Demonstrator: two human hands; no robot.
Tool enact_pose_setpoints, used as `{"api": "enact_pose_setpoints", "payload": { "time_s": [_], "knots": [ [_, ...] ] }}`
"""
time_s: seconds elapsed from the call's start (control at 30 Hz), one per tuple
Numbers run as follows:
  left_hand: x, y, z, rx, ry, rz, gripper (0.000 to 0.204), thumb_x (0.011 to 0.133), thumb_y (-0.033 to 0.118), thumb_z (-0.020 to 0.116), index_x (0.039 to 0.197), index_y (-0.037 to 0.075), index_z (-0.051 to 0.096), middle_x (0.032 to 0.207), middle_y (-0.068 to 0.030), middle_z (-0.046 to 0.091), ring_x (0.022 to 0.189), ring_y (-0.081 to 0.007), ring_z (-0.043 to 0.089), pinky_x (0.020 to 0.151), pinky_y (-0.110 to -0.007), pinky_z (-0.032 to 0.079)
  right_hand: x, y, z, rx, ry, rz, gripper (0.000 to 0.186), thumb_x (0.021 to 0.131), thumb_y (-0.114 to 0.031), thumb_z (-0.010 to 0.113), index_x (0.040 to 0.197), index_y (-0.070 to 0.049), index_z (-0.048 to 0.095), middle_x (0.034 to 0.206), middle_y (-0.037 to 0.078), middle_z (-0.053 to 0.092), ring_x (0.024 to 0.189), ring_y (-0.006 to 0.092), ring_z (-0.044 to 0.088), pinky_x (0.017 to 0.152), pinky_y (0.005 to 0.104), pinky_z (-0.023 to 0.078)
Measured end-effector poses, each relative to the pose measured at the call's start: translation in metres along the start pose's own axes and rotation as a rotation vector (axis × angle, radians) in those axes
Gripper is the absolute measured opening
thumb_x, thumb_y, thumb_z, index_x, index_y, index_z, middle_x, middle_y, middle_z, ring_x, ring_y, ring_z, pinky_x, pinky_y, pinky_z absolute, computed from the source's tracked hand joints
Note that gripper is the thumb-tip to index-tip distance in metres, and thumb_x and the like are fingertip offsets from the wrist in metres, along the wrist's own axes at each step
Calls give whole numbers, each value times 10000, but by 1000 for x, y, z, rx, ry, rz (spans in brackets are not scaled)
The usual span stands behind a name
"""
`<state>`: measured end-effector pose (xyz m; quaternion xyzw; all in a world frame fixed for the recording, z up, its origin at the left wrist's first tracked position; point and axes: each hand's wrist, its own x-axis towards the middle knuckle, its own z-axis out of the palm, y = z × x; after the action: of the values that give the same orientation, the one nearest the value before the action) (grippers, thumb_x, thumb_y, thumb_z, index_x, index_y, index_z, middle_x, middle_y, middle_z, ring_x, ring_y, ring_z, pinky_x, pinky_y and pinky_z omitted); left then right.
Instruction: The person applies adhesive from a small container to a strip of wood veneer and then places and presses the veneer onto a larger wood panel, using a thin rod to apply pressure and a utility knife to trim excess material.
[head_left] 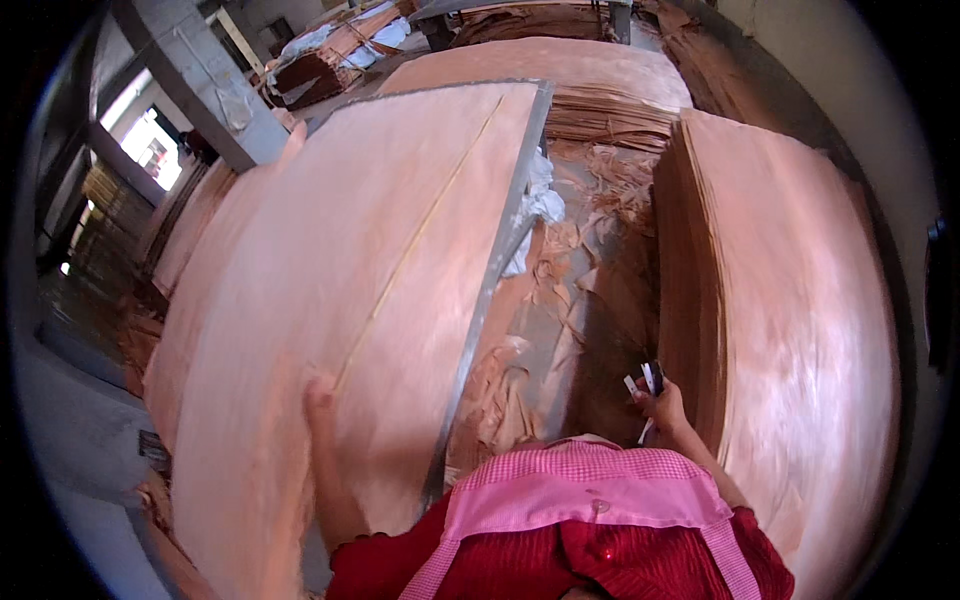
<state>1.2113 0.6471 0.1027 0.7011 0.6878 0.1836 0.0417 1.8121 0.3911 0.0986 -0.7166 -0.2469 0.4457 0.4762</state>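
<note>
My left hand (320,400) is at the pale veneer sheet (390,190) on the left, beside the lower end of a long, thin yellowish line (420,240) across it; its fingers are too blurred to tell whether they grip. A grey strip (490,280) runs along the sheet's right edge. My right hand (660,405) is closed on a small dark object with narrow white pieces (646,376), too small to identify, held over the gap left of the tall right-hand veneer stack (780,280).
Torn veneer scraps (500,395) and white crumpled material (540,200) lie between the stacks. Another stack (610,80) stands ahead, with bundled sheets (320,70) farther back. A concrete pillar (200,90) and a bright opening (150,145) are at the upper left.
</note>
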Motion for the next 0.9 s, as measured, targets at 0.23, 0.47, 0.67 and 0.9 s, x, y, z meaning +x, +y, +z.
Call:
{"api": "enact_pose_setpoints", "payload": {
  "time_s": [0.23, 0.47, 0.67, 0.9],
  "knots": [
    [125, 257, 86, 50, -78, 293, 521, 745, 125, 603, 1228, 58, 420, 1293, -162, 382, 1216, -347, 302, 1022, -412, 234, 220, -89, -12, -96, -152, -55, 200, 731, -84, 664, 913, -33, 598, 730, 16, 582, 636, 90, 508, 553, 252, 425],
    [356, 461, 241, -320, -226, 298, 576, 787, 202, 584, 1272, 7, 341, 1327, -171, 337, 1239, -340, 280, 1031, -406, 215, 421, -167, -84, 24, 61, 69, 203, 730, -31, 648, 921, -34, 577, 746, 22, 586, 615, 99, 527, 530, 239, 421],
    [539, 666, 397, 4, -279, 499, 677, 824, 373, 506, 1313, -20, 251, 1378, -193, 233, 1284, -361, 173, 1036, -458, 173, 596, -251, -166, 59, 214, -50, 178, 716, -5, 643, 884, -11, 585, 730, 30, 592, 639, 111, 553, 591, 244, 454],
    [707, 730, 489, 231, 134, 265, 656, 825, 435, 470, 1283, -13, 331, 1356, -179, 294, 1259, -328, 259, 1021, -452, 209, 847, -335, -234, -10, 117, -108, 179, 736, -86, 657, 883, -10, 587, 716, 4, 568, 621, 89, 530, 535, 241, 434]
  ]
}}
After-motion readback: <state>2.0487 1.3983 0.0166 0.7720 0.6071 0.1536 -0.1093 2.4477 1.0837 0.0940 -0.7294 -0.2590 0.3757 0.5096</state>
